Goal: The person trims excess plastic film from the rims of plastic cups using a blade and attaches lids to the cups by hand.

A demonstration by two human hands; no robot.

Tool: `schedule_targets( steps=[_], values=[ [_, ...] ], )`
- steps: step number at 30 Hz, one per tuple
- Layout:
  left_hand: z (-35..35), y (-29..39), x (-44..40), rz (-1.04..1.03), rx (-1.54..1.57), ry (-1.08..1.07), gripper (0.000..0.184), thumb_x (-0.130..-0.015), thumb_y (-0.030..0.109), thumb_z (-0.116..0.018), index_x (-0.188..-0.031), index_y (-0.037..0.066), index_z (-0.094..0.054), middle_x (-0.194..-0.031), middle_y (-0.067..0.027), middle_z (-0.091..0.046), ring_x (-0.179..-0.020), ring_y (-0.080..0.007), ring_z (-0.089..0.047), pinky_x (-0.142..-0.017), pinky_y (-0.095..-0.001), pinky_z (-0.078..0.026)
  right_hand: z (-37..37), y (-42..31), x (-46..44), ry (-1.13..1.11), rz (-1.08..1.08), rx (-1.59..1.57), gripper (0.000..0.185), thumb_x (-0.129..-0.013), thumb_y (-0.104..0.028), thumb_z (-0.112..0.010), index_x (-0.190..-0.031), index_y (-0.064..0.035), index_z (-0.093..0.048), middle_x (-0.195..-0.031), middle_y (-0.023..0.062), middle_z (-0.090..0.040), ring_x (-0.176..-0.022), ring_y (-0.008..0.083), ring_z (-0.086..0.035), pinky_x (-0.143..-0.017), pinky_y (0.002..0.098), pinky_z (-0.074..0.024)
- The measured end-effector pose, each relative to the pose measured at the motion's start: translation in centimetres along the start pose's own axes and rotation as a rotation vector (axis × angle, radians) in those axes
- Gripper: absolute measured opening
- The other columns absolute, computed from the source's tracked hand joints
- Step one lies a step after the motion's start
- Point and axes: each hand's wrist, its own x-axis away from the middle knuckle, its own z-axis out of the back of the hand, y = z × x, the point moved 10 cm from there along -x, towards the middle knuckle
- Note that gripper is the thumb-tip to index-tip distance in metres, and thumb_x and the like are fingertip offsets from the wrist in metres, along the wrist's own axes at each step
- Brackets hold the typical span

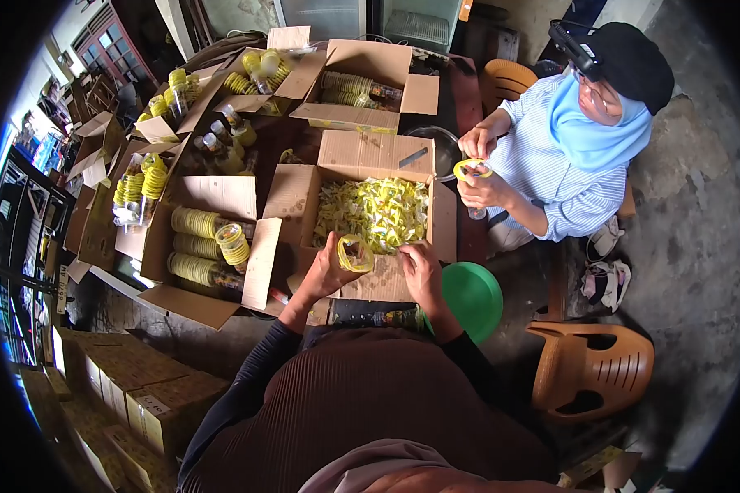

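My left hand (pixel 325 269) is wrapped around a yellow-rimmed plastic cup (pixel 356 253), its round end facing up toward me. Just right of it, my right hand (pixel 422 275) has its fingers pinched together at the near edge of an open cardboard box (pixel 378 152). Whatever those fingertips hold is too small to make out. Inside that box lies a heap of small yellow-and-white wrapped packets (pixel 374 205). To the left, another carton (pixel 214 193) holds stacked yellow-ringed cups (pixel 197 222), with one short stack (pixel 233 245) lying on top.
Opposite me on the right, a person (pixel 563 156) holds a similar yellow-rimmed cup (pixel 474 170). A green round plastic lid or basin (pixel 473 300) is beside my right forearm. More cartons (pixel 366 62) stand at the back. An orange plastic chair (pixel 592 370) sits at right.
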Motion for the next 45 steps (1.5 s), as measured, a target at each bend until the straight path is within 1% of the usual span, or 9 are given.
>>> schedule_targets(
  steps=[6,18,25,29,38,40,41,43,45],
  values=[
    [0.1,0.3,-0.7,-0.004,-0.221,0.004,0.072,-0.068,0.018,-0.081,-0.124,-0.001,-0.04,-0.108,-0.0217,-0.062,-0.097,-0.0373,-0.063,-0.082,-0.0411,-0.051,1.7,-4.1,-0.4,0.005,0.114,-0.081,0.019,-0.078,0.001,-0.067,-0.095,-0.0065,-0.067,-0.088,0.0086,-0.058,-0.083,0.0281,-0.057,-0.075,0.0393,-0.0461],
    [0.6,4.8,-0.9,-0.166,-0.567,0.036,0.071,-0.062,0.016,-0.081,-0.12,-0.001,-0.046,-0.106,-0.0221,-0.06,-0.098,-0.0388,-0.06,-0.083,-0.0437,-0.05,1.4,-6.6,0.2,-0.092,0.255,0.068,0.022,-0.074,0.0,-0.068,-0.095,-0.0072,-0.067,-0.091,0.0045,-0.056,-0.085,0.0247,-0.055,-0.077,0.0379,-0.0474],
    [0.2,2.9,-1.3,0.022,-0.453,-0.073,0.076,-0.066,0.021,-0.077,-0.128,-0.005,-0.041,-0.094,-0.0233,-0.064,-0.084,-0.0381,-0.064,-0.074,-0.0425,-0.052,1.2,-7.2,0.6,-0.085,0.417,0.184,0.017,-0.075,-0.004,-0.069,-0.091,-0.0075,-0.067,-0.087,0.0038,-0.057,-0.08,0.0229,-0.058,-0.069,0.0357,-0.0486],
    [0.1,1.7,-1.3,-0.074,-0.359,-0.073,0.082,-0.066,0.023,-0.079,-0.13,-0.008,-0.038,-0.09,-0.0247,-0.064,-0.078,-0.0383,-0.065,-0.068,-0.0425,-0.053,1.0,-7.6,1.0,-0.104,0.505,0.214,0.019,-0.074,-0.006,-0.068,-0.093,-0.0072,-0.068,-0.085,0.0043,-0.055,-0.078,0.0218,-0.057,-0.066,0.0352,-0.0474],
    [-1.1,0.1,-1.0,0.148,-0.539,-0.384,0.094,-0.067,0.034,-0.083,-0.135,-0.008,-0.034,-0.098,-0.0256,-0.066,-0.088,-0.0394,-0.066,-0.075,-0.0422,-0.053,-1.9,-6.7,3.0,-0.219,0.548,0.281,0.024,-0.076,-0.012,-0.063,-0.099,-0.0035,-0.065,-0.098,0.008,-0.056,-0.087,0.0223,-0.056,-0.071,0.035,-0.0469],
    [-1.7,-1.7,-0.1,-0.183,-0.552,-0.31,0.103,-0.066,0.044,-0.084,-0.137,-0.009,-0.031,-0.105,-0.0249,-0.065,-0.097,-0.0365,-0.065,-0.082,-0.0399,-0.052,-2.0,-6.5,3.2,-0.211,0.557,0.283,0.024,-0.076,-0.012,-0.062,-0.098,-0.0036,-0.065,-0.098,0.0082,-0.056,-0.087,0.0224,-0.056,-0.071,0.0348,-0.0467],
    [-2.6,-4.2,-0.3,0.089,-0.215,-0.45,0.108,-0.065,0.048,-0.084,-0.138,-0.011,-0.03,-0.111,-0.0242,-0.063,-0.104,-0.0333,-0.063,-0.088,-0.0375,-0.049,-1.9,-6.4,2.9,-0.2,0.554,0.281,0.023,-0.075,-0.01,-0.063,-0.097,-0.0041,-0.064,-0.097,0.0083,-0.055,-0.086,0.0229,-0.056,-0.071,0.0349,-0.047],
    [-2.3,-4.3,-0.1,0.101,-0.183,-0.41,0.107,-0.066,0.047,-0.084,-0.138,-0.012,-0.03,-0.111,-0.0242,-0.063,-0.105,-0.033,-0.063,-0.089,-0.037,-0.049,-1.9,-6.3,2.3,-0.187,0.551,0.28,0.022,-0.074,-0.008,-0.063,-0.096,-0.0046,-0.064,-0.096,0.0084,-0.055,-0.086,0.0234,-0.056,-0.072,0.035,-0.0474],
    [-1.9,-3.5,-0.2,0.116,-0.15,-0.375,0.106,-0.066,0.045,-0.084,-0.137,-0.013,-0.031,-0.11,-0.0241,-0.063,-0.105,-0.0326,-0.063,-0.09,-0.0365,-0.049,-2.5,-4.5,1.3,-0.309,0.315,0.136,0.02,-0.072,-0.004,-0.065,-0.092,-0.0059,-0.064,-0.093,0.0072,-0.055,-0.086,0.0239,-0.056,-0.074,0.0355,-0.0482]
  ],
)
